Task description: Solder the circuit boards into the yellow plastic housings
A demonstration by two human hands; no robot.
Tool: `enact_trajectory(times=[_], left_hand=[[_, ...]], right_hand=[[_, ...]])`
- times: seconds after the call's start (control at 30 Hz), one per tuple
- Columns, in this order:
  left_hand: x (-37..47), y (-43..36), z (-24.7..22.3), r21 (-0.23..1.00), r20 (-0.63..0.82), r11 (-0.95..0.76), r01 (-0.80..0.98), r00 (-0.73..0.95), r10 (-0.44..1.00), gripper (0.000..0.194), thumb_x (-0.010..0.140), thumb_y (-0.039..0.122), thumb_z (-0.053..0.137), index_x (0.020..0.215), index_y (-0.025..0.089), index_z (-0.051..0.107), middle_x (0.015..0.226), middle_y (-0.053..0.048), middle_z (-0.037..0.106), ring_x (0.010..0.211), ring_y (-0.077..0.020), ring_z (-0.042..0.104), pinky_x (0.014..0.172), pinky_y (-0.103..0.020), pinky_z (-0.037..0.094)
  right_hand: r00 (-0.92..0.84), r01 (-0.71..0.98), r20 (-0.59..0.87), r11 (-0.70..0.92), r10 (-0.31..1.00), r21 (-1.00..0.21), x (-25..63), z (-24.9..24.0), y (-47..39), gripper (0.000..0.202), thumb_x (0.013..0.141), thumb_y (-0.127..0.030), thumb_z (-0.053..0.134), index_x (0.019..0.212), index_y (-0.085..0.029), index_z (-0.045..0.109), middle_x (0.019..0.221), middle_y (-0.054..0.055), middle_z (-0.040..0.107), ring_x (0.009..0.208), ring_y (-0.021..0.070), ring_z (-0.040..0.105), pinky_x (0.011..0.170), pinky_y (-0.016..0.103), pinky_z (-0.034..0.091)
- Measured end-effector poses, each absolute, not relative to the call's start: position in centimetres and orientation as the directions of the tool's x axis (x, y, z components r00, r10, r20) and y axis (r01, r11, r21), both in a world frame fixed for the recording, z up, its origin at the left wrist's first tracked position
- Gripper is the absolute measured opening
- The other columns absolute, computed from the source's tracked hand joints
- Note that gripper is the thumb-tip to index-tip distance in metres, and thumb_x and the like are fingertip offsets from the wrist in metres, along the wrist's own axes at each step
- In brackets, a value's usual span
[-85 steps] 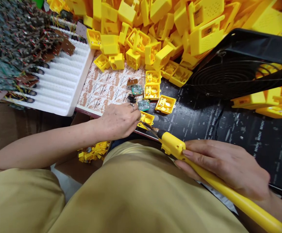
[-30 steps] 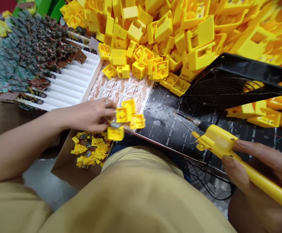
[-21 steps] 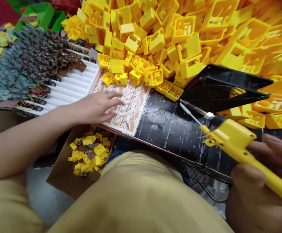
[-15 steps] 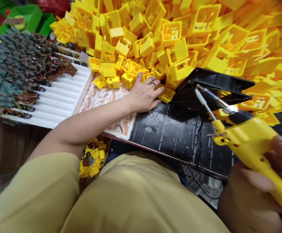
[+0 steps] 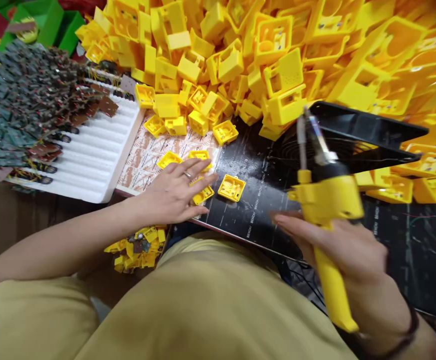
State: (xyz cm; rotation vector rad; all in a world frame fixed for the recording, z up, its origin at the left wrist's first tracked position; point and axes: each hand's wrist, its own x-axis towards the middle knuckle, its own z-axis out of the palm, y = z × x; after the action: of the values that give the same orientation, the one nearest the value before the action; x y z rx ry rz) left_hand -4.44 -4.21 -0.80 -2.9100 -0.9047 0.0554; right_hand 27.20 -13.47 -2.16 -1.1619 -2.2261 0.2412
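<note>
At the lower left of the frame, we see a brown carton [image 5: 109, 289] below the bench edge. It contains loose yellow pieces [image 5: 138, 255] mixed with some brown and grey parts; its interior is dim, so we cannot identify these. At the left, a white foam tray [image 5: 99, 160] with parallel ridges carries a dense mass of circuit boards [image 5: 33, 95] with thin wires. At the upper left, we see smooth green bins [image 5: 44, 25].

Across the top, we have a pile [image 5: 202, 47] of boxy, glossy yellow plastic shells. At the centre, small open-faced housings [image 5: 232, 188] with moulded interiors lie on the scuffed black bench surface [image 5: 257, 220] and the brown-and-white printed sheet [image 5: 138, 167]. Our left hand [image 5: 178, 192] lies flat with fingers spread wide, partly covering the housings nearest it.

At the right, our right hand [image 5: 340, 245] holds the yellow soldering tool [image 5: 328, 200] around its handle; motion blur softens the grip detail. The slender metal tip points up the frame, overlapping the black fan [image 5: 375, 140] in view.
</note>
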Motion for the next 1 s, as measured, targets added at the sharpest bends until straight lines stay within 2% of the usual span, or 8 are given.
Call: enact_trajectory(times=[0.1, 0.23, 0.37, 0.43, 0.53, 0.67, 0.87, 1.0], left_hand=[[-6.4, -4.0, -1.4, -0.086, -0.037, -0.799, 0.595, 0.799, 0.600, 0.061, 0.097, 0.051, 0.054, 0.147, 0.017, 0.047, 0.154, -0.016, 0.050, 0.143, -0.0327, 0.045, 0.112, -0.049, 0.036], [-6.2, -3.7, -1.4, -0.109, -0.005, -0.823, 0.558, 0.827, 0.562, 0.053, 0.096, 0.039, 0.058, 0.144, 0.017, 0.049, 0.155, -0.014, 0.050, 0.146, -0.0320, 0.042, 0.120, -0.054, 0.025], [-4.9, -3.6, -0.9, -0.070, -0.067, -0.876, 0.477, 0.874, 0.481, 0.048, 0.097, 0.025, 0.055, 0.144, 0.017, 0.049, 0.143, -0.010, 0.062, 0.138, -0.0258, 0.050, 0.118, -0.047, 0.029], [-4.3, -3.6, -0.9, -0.109, -0.095, -0.845, 0.523, 0.841, 0.533, 0.048, 0.098, 0.032, 0.055, 0.144, 0.019, 0.050, 0.130, -0.009, 0.069, 0.125, -0.0270, 0.058, 0.112, -0.047, 0.035], [-3.1, -3.9, -1.1, -0.177, -0.086, -0.762, 0.623, 0.761, 0.643, 0.064, 0.098, 0.062, 0.046, 0.145, 0.019, 0.050, 0.112, -0.013, 0.074, 0.108, -0.0322, 0.062, 0.099, -0.050, 0.040], [-2.2, -4.4, -1.1, -0.103, -0.100, -0.751, 0.652, 0.745, 0.660, 0.093, 0.090, 0.082, 0.030, 0.146, 0.011, 0.049, 0.102, -0.018, 0.074, 0.105, -0.0352, 0.063, 0.092, -0.051, 0.043], [-2.9, -5.4, -1.1, 0.000, -0.197, -0.784, 0.621, 0.768, 0.609, 0.062, 0.097, 0.052, 0.051, 0.137, 0.005, 0.057, 0.089, -0.015, 0.075, 0.089, -0.0307, 0.070, 0.079, -0.041, 0.049], [-3.3, -4.6, -1.4, 0.047, -0.071, -0.707, 0.706, 0.708, 0.703, 0.070, 0.097, 0.062, 0.045, 0.142, 0.010, 0.053, 0.092, -0.014, 0.074, 0.088, -0.0302, 0.069, 0.075, -0.040, 0.051]], right_hand=[[-0.502, 0.621, 0.534, 0.713, 0.680, -0.324, 23.7, -3.1, -10.4, 0.021, 0.092, -0.025, 0.069, 0.112, -0.021, 0.062, 0.088, 0.002, 0.073, 0.078, 0.0165, 0.071, 0.073, 0.027, 0.058], [-0.623, 0.621, 0.480, 0.764, 0.618, -0.177, 21.2, -3.7, -7.5, 0.015, 0.096, -0.026, 0.062, 0.108, -0.017, 0.059, 0.094, 0.007, 0.071, 0.090, 0.0203, 0.070, 0.096, 0.041, 0.056], [-0.614, 0.689, 0.460, 0.720, 0.642, -0.086, 21.0, -3.8, -8.2, 0.012, 0.096, -0.018, 0.057, 0.108, -0.017, 0.060, 0.082, 0.005, 0.067, 0.075, 0.0176, 0.065, 0.077, 0.031, 0.054], [-0.585, 0.732, 0.464, 0.679, 0.665, -0.050, 21.4, -3.3, -9.3, 0.013, 0.096, -0.025, 0.061, 0.107, -0.017, 0.060, 0.079, 0.004, 0.066, 0.069, 0.0170, 0.061, 0.066, 0.029, 0.048], [-0.585, 0.752, 0.458, 0.659, 0.669, -0.003, 22.0, -2.4, -10.3, 0.027, 0.096, -0.043, 0.061, 0.107, -0.018, 0.060, 0.072, 0.002, 0.061, 0.062, 0.0162, 0.054, 0.059, 0.030, 0.039], [-0.592, 0.720, 0.447, 0.689, 0.671, -0.083, 22.4, -2.8, -9.9, 0.042, 0.093, -0.056, 0.060, 0.115, -0.019, 0.057, 0.084, 0.005, 0.068, 0.091, 0.0248, 0.063, 0.082, 0.038, 0.046], [-0.571, 0.628, 0.464, 0.725, 0.677, -0.283, 21.9, -4.6, -10.0, 0.023, 0.096, -0.027, 0.064, 0.114, -0.019, 0.053, 0.088, 0.002, 0.068, 0.080, 0.0159, 0.064, 0.083, 0.031, 0.053], [-0.534, 0.649, 0.509, 0.713, 0.675, -0.265, 21.5, -5.1, -10.2, 0.033, 0.092, -0.028, 0.069, 0.119, -0.020, 0.053, 0.091, 0.003, 0.069, 0.084, 0.0184, 0.066, 0.087, 0.035, 0.053]])
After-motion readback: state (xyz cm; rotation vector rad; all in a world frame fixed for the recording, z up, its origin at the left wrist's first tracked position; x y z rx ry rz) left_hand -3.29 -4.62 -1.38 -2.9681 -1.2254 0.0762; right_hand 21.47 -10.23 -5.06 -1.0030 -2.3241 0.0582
